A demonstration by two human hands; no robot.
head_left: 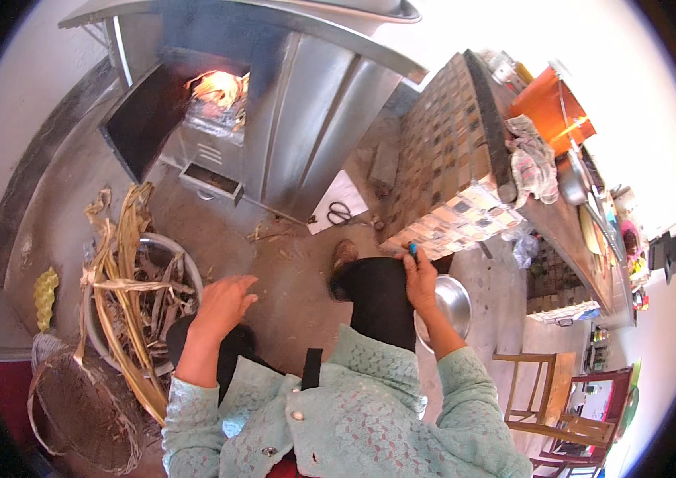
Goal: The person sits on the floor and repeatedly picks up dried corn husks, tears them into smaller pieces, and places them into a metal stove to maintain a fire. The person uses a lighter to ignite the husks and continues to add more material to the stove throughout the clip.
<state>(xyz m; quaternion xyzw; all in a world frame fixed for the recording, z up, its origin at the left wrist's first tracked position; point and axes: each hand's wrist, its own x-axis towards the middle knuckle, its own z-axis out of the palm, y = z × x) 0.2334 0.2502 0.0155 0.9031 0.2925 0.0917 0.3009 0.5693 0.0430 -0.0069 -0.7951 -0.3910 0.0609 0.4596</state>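
Note:
My left hand [225, 305] hovers over my left knee with its fingers apart and nothing in it. Beside it stands a metal basin [197, 275] heaped with dry stalks [119, 239] and twigs. Over my right knee, my right hand [421, 280] is closed round a small blue lighter [413, 248]; only its end shows above the fingers. A shiny metal bowl [456, 307] lies on the floor, partly behind that wrist. Ahead, flames [220, 88] burn in the firebox of a metal stove [314, 103]. Its dark door [143, 119] hangs wide to the left.
An ash drawer [210, 183] juts out below the firebox. Black-handled scissors [338, 213] lie on white paper [358, 193] by the stove. A wicker basket [75, 406] sits at lower left. To the right runs a tiled counter [433, 159] with a cloth [531, 159] and an orange pot [549, 111].

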